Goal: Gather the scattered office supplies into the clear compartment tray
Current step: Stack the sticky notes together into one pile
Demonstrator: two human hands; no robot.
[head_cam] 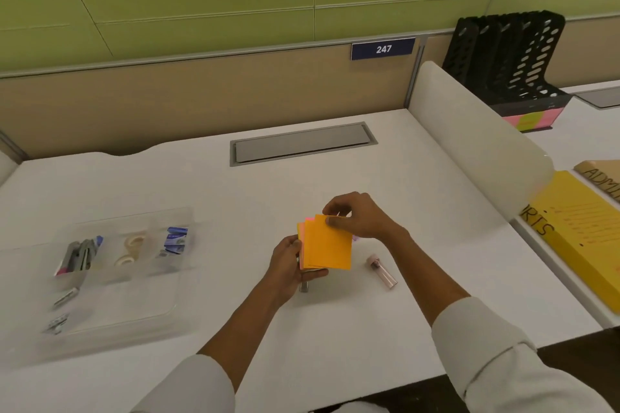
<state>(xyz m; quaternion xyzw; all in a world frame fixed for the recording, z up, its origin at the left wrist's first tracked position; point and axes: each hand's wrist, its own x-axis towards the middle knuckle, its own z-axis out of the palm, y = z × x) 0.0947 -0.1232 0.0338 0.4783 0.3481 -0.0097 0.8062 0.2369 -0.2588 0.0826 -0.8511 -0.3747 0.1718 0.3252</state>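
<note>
Both hands hold a fanned stack of orange and pink sticky notes (330, 245) above the middle of the white desk. My left hand (288, 261) supports the stack from below and left. My right hand (357, 216) pinches its top edge. The clear compartment tray (110, 308) lies at the left, holding staplers (79, 255), tape rolls (131, 250), blue staple boxes (175, 240) and small metal clips (65, 297). A small clear tube (382, 271) lies on the desk right of the notes. A small metal object (304, 287) sits under my left hand, mostly hidden.
A grey cable hatch (302, 143) is set into the desk behind the hands. A frosted divider (483, 141) bounds the right side. Beyond it lie a yellow pad (583, 231) and a black file rack (510, 57). A wood-tone partition runs along the back.
</note>
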